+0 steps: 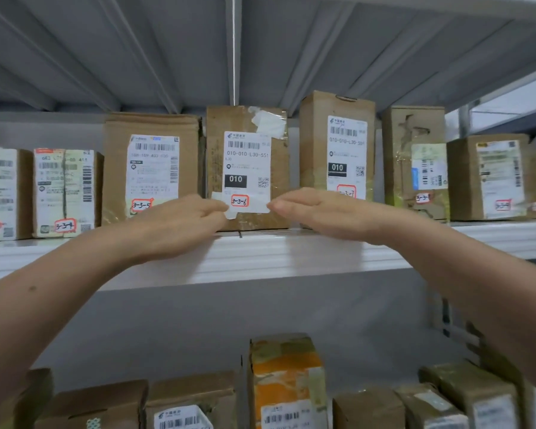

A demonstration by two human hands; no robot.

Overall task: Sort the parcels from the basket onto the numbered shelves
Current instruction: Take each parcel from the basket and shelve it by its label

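The parcel marked 3-3-6 [248,122] stood upright on the white shelf [260,255], close between the box marked 3-3-5 [116,168] and the box marked 3-3-7 [313,144]. Your right hand [316,212] had its fingers straight and together, tips at the parcel's lower right edge. Your left hand [183,221] had its fingers bent against the lower left, at the label's loose corner; whether they pinched it could not be told. More boxes [192,394] sat on the level below.

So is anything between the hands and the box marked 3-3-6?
No, nothing visible. Both hands are right at the 3-3-6 box: the left hand touches the loose corner of its label, the right hand reaches the label's other edge.
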